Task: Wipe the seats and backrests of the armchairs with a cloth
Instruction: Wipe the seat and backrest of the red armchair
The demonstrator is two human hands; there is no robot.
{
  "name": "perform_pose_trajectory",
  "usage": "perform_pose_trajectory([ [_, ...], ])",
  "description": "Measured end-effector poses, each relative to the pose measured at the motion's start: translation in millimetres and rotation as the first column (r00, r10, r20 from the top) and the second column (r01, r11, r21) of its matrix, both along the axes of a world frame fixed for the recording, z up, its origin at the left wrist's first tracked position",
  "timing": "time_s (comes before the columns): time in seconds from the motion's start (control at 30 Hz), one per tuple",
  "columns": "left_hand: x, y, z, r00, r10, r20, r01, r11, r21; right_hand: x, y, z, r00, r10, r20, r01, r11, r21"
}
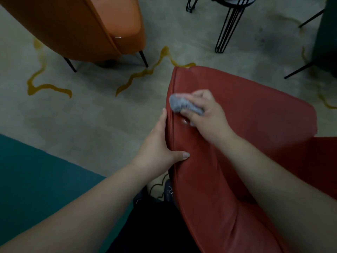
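Observation:
A red armchair (246,110) fills the right half of the head view, its curved backrest running from the middle down to the bottom edge. My right hand (206,114) holds a bunched grey cloth (180,105) and presses it on the inner face of the backrest near its left rim. My left hand (160,143) grips that rim just below, with the thumb on the inner side and the fingers along the outer side.
An orange armchair (87,26) on thin black legs stands at the upper left. Black hairpin table legs (228,28) rise at the top right, beside a dark green chair (326,42) at the right edge. A beige carpet (91,114) with yellow squiggles and a teal patch covers the floor.

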State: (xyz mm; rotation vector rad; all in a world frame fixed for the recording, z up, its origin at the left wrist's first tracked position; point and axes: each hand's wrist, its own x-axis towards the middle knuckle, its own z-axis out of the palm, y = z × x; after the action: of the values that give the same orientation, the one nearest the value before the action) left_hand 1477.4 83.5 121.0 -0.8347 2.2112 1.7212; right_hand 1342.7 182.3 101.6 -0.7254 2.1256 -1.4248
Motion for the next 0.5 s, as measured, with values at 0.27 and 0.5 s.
perform_pose_trajectory([
  [0.27, 16.5, 14.7, 0.1, 0.989, 0.146, -0.037, -0.145, 0.989, 0.020, -27.8, -22.1, 5.6, 0.969, -0.213, -0.124, 0.220, 0.975, 0.042],
  [0.5, 29.5, 20.1, -3.3, 0.986, 0.155, -0.060, -0.152, 0.987, 0.050, 23.4, 20.1, 2.3, 0.992, 0.063, -0.108, -0.056, 0.996, 0.064],
])
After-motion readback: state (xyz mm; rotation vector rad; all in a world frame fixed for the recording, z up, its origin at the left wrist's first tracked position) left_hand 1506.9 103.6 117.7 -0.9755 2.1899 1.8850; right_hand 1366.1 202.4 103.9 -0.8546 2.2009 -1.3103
